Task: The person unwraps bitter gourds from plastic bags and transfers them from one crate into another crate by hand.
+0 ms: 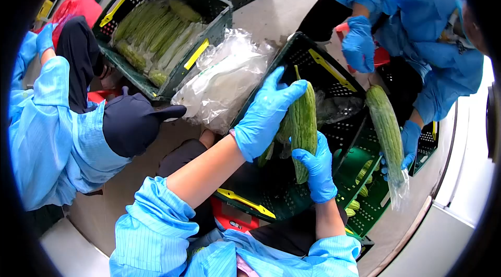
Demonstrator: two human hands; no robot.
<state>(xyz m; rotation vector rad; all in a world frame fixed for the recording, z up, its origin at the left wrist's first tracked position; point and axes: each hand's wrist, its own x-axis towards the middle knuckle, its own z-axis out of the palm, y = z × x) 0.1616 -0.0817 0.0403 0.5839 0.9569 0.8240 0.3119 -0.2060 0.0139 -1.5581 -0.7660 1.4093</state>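
- Gourd [304,125], long, green and ridged, mid-frame, stem end toward the top; held over a dark green crate [282,200].
- Right hand [316,167], blue-gloved, gripping its lower part, thumb across the front.
- Left hand [265,111], also gloved, against its upper end; far side hidden, cannot tell whether the fingers close round it.
- Clear plastic bags [224,84] heaped left of that crate. Second crate [215,38], upper left of frame, packed with wrapped gourds [159,29].
- Right of frame: co-worker's gloved hand [410,144] at a plastic-sleeved gourd [385,120].
- Left of frame: person in dark cap [130,127].
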